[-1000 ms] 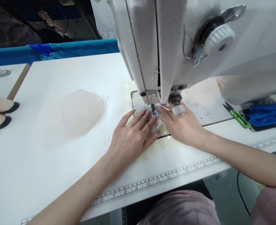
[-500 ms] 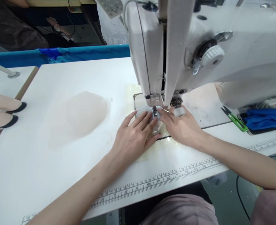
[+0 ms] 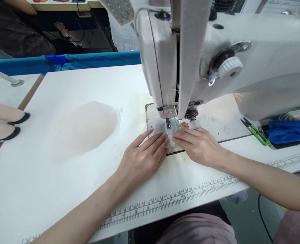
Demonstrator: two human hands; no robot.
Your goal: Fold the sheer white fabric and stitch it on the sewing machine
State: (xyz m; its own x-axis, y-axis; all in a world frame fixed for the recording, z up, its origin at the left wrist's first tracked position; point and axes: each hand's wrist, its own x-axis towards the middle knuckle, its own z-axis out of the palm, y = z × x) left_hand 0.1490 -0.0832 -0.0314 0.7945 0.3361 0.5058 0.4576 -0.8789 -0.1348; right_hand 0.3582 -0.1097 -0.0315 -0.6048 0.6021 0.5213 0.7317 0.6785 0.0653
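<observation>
A small piece of sheer whitish fabric (image 3: 159, 126) lies under the presser foot (image 3: 168, 123) of a white sewing machine (image 3: 157, 57). My left hand (image 3: 146, 154) rests palm down at the fabric's near left side, fingers stretched out and flat. On the right, my right hand (image 3: 202, 144) lies low with its fingertips touching the near right side of the fabric; its fingers are extended and its thumb is hidden. A narrow gap separates the two hands just in front of the foot.
A sheer beige fabric piece (image 3: 91, 127) lies on the white table left of my hands. Green-handled snips (image 3: 258, 133) and a blue cloth (image 3: 291, 130) are at right. Two beige tubes with black ends (image 3: 4, 120) are at far left. A printed ruler (image 3: 161, 204) follows the front edge.
Both hands have drawn slightly back toward me from the presser foot. More of the sheer fabric around the foot now shows. The camera view has shifted slightly.
</observation>
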